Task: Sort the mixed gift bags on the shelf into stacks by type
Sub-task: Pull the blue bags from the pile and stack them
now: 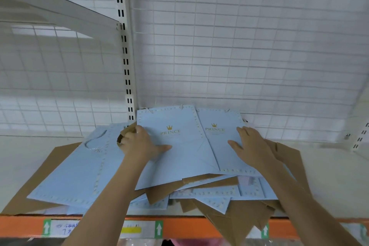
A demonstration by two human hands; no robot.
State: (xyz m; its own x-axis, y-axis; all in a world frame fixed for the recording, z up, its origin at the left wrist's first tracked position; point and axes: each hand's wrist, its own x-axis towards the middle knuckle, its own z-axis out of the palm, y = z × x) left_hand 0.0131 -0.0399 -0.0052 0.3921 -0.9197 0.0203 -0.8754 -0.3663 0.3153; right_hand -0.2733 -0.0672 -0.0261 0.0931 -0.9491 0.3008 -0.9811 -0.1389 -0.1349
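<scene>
A loose pile of flat gift bags lies on the white shelf (329, 175). On top are two light blue bags with a gold crown and "PRINCE": one (175, 158) in the middle, another (221, 146) to its right. My left hand (139, 144) grips the left edge of the middle blue bag, thumb on top, fingers curled under. My right hand (249, 148) rests flat on the right blue bag, fingers spread. A third blue bag (79, 175) with a rope handle lies at the left. Brown kraft bags (229, 217) stick out below and overhang the front edge.
A white wire-grid back panel (239, 56) closes the shelf behind. A slotted upright (127, 78) stands just behind the pile, with a bracket (60, 8) above left. The orange front rail (199, 227) carries labels with arrows.
</scene>
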